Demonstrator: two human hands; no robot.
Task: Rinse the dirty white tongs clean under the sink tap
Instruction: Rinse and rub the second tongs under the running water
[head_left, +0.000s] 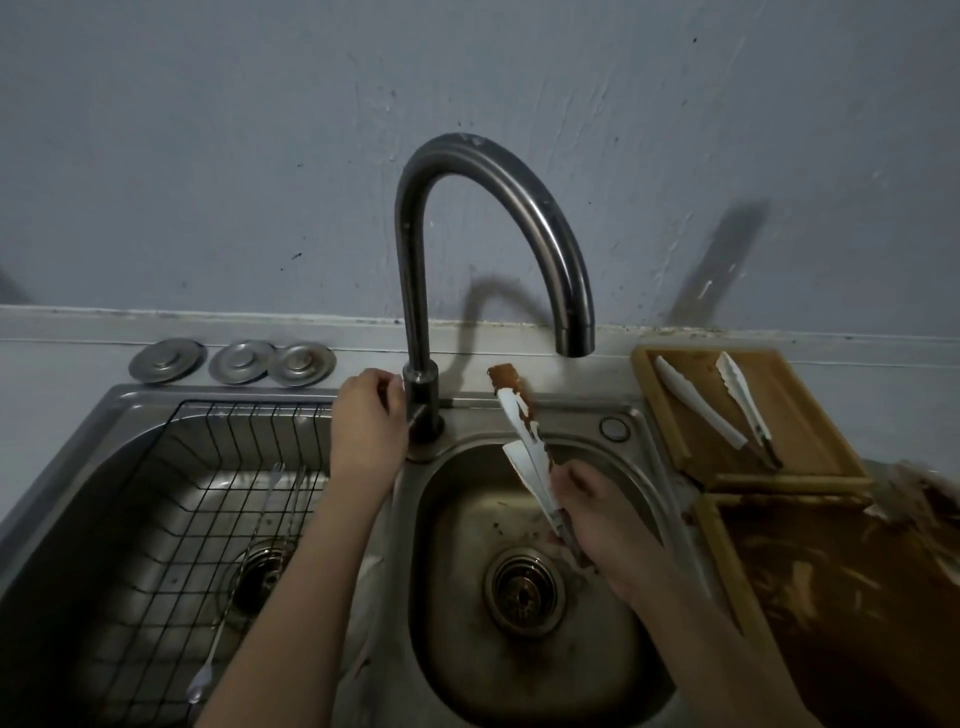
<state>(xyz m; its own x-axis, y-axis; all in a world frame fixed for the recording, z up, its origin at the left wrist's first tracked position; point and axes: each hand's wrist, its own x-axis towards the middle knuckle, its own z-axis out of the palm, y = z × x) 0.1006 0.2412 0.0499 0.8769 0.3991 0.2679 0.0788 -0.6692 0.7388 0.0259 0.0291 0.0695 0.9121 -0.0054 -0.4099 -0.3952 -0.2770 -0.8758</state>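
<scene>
White tongs smeared with brown sauce stick up over the small right sink basin; my right hand grips them at the handle end, tips pointing away toward the wall. The dark curved tap arches above, its spout right of the tong tips, and no water is visible. My left hand is closed on the tap lever at the tap's base.
The left basin holds a black wire rack with a fork and a long spoon. Three metal lids lie behind it. At right, a wooden tray carries two more white tongs; a sauce-smeared tray sits nearer.
</scene>
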